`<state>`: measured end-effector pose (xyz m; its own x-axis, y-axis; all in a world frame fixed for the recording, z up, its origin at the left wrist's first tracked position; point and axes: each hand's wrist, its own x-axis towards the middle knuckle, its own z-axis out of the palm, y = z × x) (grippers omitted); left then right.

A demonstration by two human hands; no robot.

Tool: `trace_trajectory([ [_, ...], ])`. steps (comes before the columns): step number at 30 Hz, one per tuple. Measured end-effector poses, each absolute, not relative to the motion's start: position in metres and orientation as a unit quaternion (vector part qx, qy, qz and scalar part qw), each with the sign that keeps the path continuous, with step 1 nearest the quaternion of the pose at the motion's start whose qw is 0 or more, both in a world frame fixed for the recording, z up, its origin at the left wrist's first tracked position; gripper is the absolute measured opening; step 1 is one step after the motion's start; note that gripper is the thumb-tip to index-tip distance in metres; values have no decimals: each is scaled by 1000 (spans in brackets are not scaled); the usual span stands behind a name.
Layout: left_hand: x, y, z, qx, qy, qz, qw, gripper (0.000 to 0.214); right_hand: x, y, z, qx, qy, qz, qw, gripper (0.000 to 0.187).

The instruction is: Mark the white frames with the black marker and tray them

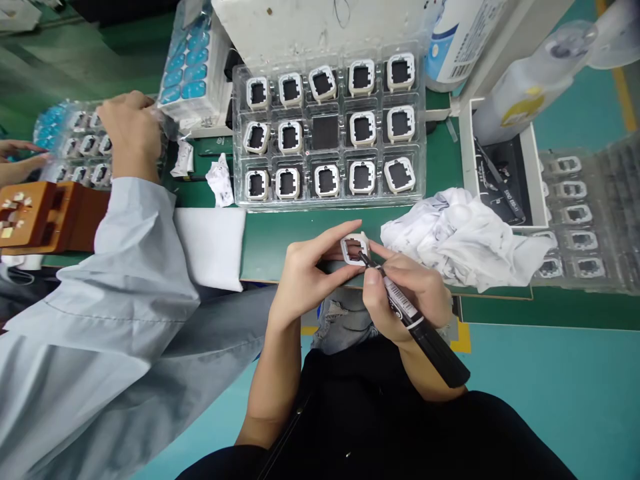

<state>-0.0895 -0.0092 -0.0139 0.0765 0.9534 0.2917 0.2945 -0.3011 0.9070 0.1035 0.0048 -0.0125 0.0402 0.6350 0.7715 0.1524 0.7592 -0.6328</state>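
Far left: orange-brown fixture [83, 217] on the bench, in front of a co-worker's hand [131, 127], which is curled at a clear tray edge; its exact grip can't be told

Next, box [203, 110] with blue pieces on top, then a white pad [210, 243] overhanging the bench's near edge, kept flat, maybe as a soft rest

Centre: clear tray [327, 205], pale frames in separate pockets, probably so they don't rub; middle-row centre pocket has no frame, dark lining shows

Left hand [306, 273] below the tray, at the bench edge: thumb and forefinger part closed, pinching a white frame [345, 250] from its left side, tilted up, opening toward the wearer; likely held by the rim so the inside is reachable and steady

Right hand [425, 290]: closed round a black marker [417, 327] in a writing grip, slim tip at the frame's lower inner edge; contact too small to tell. Low grip near the tip, presumably for control; a finger reaches the frame's right side, touch unclear

Right of that, crumpled cloth [460, 240] just beside this hand, handy for wiping perhaps; then white box [539, 180] with dark items, and more trays [617, 200] at far right
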Motion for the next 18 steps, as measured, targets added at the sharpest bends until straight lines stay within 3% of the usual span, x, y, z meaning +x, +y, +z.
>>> trace_trajectory([
  [8, -86, -9, -15, 633, 496, 482, 348, 61, 103, 2, -15, -308, -669, 183, 652, 22],
  [12, -88, -6, -13, 612, 502, 511, 335, 64, 105, 2, -32, -312, -615, 119, 714, 11],
  [18, -117, 24, 29, 673, 536, 456, 227, 65, 107, 6, -45, -313, -579, 65, 750, 22],
])
